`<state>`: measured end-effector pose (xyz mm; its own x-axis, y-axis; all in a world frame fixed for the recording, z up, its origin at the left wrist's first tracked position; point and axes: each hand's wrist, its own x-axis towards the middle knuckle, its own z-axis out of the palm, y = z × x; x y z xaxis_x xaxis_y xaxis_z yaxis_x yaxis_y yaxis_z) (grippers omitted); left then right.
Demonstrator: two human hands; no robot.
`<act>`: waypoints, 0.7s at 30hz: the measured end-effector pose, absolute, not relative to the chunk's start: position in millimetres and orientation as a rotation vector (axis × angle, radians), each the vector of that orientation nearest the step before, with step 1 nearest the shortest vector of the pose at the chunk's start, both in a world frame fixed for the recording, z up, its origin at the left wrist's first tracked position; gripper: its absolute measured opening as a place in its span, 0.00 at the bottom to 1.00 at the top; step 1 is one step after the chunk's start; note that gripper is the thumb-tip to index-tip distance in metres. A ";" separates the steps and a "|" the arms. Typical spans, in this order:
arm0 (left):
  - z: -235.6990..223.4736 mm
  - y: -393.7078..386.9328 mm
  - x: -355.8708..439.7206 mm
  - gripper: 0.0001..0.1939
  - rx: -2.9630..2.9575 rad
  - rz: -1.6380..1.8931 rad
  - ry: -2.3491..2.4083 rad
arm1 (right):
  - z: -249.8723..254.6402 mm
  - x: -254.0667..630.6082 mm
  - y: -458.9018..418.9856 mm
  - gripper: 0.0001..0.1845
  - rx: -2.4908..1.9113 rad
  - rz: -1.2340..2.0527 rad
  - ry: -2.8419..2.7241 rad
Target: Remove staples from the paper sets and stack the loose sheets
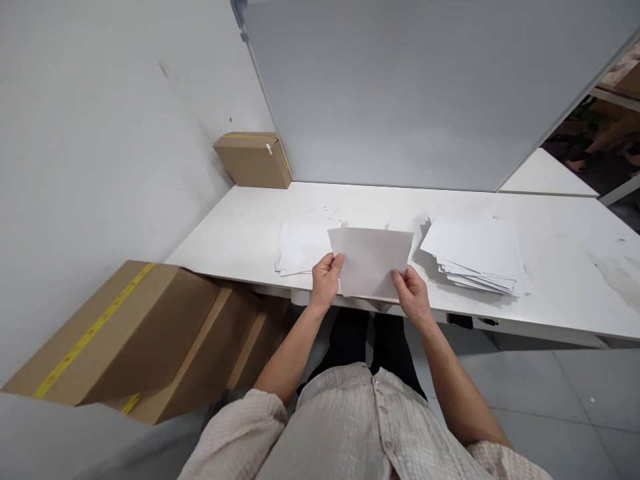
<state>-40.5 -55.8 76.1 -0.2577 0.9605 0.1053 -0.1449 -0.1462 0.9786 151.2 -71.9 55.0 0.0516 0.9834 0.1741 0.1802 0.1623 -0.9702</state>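
Between my hands I hold a white sheet of paper (373,262), tilted up above the front edge of the desk. My left hand (326,280) pinches its left side, thumb on the near face. On the opposite side my right hand (413,293) grips the lower right edge the same way. Whether one sheet or several lie together cannot be seen. Behind and to the left lies a low pile of white paper (305,243), partly covered by the held sheet. A thicker, uneven stack of paper (473,247) rests to the right of my right hand.
The white desk (225,233) has a grey panel (390,100) standing along its back. A cardboard box (253,161) sits in the back left corner. Larger taped cartons (105,333) stand on the left beside the desk. A dark object (460,321) shows under the front edge.
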 end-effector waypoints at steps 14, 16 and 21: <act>18.7 -70.0 -31.4 0.15 1.623 0.875 1.566 | 6.3 175.3 -156.1 0.24 -1.476 1.496 -0.682; 22.1 -52.2 -29.2 0.15 1.920 0.964 1.611 | 9.7 176.0 -150.4 0.23 -1.486 1.474 -0.668; 12.1 -12.1 -19.7 0.23 2.173 1.035 1.445 | 17.7 171.8 -131.5 0.21 -1.508 1.478 -0.650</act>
<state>-19.7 -12.1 12.1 0.2205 0.8957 0.3861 0.6538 -0.4295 0.6230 171.8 -131.5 17.7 0.1474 0.8574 -0.4930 -0.2165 -0.4584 -0.8620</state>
